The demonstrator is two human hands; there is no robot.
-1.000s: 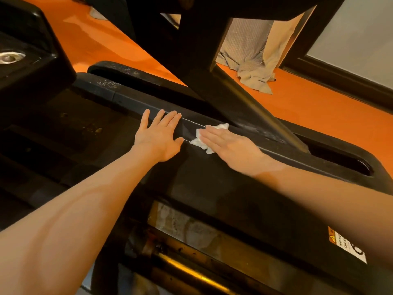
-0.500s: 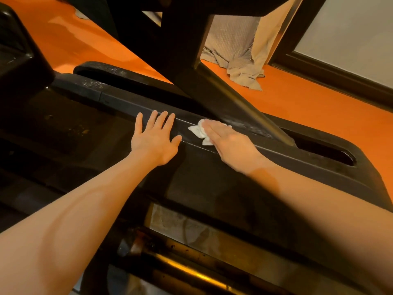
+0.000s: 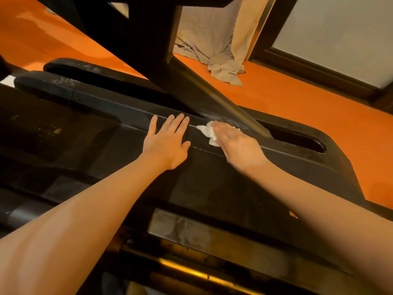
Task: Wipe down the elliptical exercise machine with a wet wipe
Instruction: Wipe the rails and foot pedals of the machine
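Long slot [image 3: 297,141] in black elliptical housing [image 3: 234,188]: dark inside, slanted bar [image 3: 223,103] entering at left end, contents not discernible. Wet wipe [image 3: 207,133] crumpled on raised top ridge of housing, pinned under flat straight fingers of right hand [image 3: 236,145], part sticking out toward left hand [image 3: 167,143]. Left hand spread flat on same ridge, holding nothing, just beside wipe, not touching. Ridge bare leftward of left hand; bar close behind wipe. Orange floor [image 3: 297,103] beyond housing edge, crumpled cloth [image 3: 221,60] lying there.
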